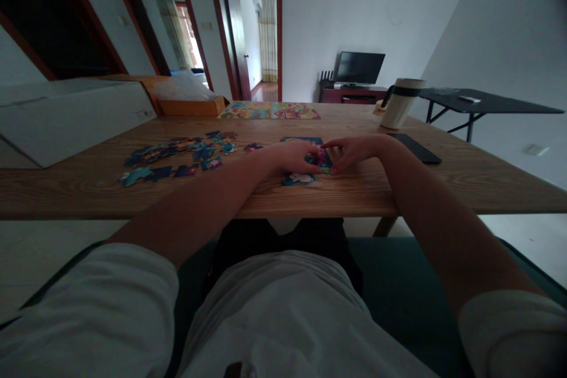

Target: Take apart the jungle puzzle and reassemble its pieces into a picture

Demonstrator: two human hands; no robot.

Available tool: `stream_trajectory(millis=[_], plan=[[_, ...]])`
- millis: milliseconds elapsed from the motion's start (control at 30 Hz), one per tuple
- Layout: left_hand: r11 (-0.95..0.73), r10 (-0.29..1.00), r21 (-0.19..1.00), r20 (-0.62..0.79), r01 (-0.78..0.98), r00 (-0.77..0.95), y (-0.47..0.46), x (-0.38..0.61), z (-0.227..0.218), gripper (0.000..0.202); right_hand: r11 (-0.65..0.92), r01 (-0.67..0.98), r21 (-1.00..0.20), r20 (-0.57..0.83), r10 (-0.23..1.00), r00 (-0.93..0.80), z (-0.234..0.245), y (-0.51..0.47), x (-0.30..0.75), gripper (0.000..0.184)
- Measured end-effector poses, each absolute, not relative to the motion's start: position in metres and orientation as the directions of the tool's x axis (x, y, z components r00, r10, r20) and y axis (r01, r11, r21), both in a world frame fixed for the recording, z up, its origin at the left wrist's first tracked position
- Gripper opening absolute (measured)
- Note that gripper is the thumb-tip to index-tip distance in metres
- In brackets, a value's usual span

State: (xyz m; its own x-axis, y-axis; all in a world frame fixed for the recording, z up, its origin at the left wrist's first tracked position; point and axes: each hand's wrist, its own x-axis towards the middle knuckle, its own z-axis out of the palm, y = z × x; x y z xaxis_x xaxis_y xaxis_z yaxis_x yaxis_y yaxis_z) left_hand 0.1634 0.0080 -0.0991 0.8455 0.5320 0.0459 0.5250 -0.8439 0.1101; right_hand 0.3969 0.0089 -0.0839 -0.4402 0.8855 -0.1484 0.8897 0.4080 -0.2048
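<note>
My left hand [297, 156] and my right hand [353, 149] meet over a small cluster of joined jigsaw pieces in front of me. Between their fingers is a purple-and-blue puzzle piece [326, 159], with thumbs and fingers of both hands closed about its edges; the fingers partly cover it. A puzzle piece with a white figure [301, 179] lies just below my left hand, nearer the table's front edge. Behind the hands a dark blue piece [305, 140] shows. To the left, loose puzzle pieces [166, 150] lie in a scattered pile.
The wooden table [354, 198] holds a colourful printed sheet [270, 110] at its far edge. A white box [75, 118] and an orange box [190, 107] stand at left. On the right are a cream tumbler [401, 104] and a dark flat phone-like slab [415, 149].
</note>
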Motion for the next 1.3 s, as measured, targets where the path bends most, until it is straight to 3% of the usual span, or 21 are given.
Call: stream_trajectory(millis=[100, 367, 667, 833, 967, 1300], plan=[[-0.832, 0.552, 0.088, 0.044, 0.547, 0.833, 0.007, 0.164, -0.099, 0.048, 0.375, 0.905, -0.199, -0.246, 0.875, -0.417, -0.082, 0.009, 0.396, 0.109], [-0.858, 0.512, 0.088, 0.055, 0.506, 0.857, 0.005, 0.161, -0.096, 0.042, 0.408, 0.887, -0.219, -0.185, 0.875, -0.448, -0.088, 0.022, 0.403, 0.078], [-0.87, 0.477, 0.143, -0.008, 0.473, 0.879, 0.002, 0.16, -0.089, 0.04, 0.358, 0.913, -0.195, -0.194, 0.899, -0.394, -0.094, 0.025, 0.403, 0.094], [-0.85, 0.481, 0.162, -0.147, 0.501, 0.864, -0.008, 0.158, -0.08, 0.063, 0.374, 0.908, -0.191, -0.181, 0.895, -0.407, -0.096, 0.032, 0.407, 0.088], [-0.827, 0.516, 0.134, -0.203, 0.545, 0.832, -0.015, 0.157, -0.075, 0.084, 0.379, 0.886, -0.269, -0.139, 0.895, -0.424, -0.1, 0.04, 0.409, 0.075], [-0.83, 0.516, 0.108, -0.22, 0.547, 0.828, -0.015, 0.156, -0.076, 0.075, 0.25, 0.889, -0.383, -0.04, 0.957, -0.286, -0.101, 0.042, 0.408, 0.07]])
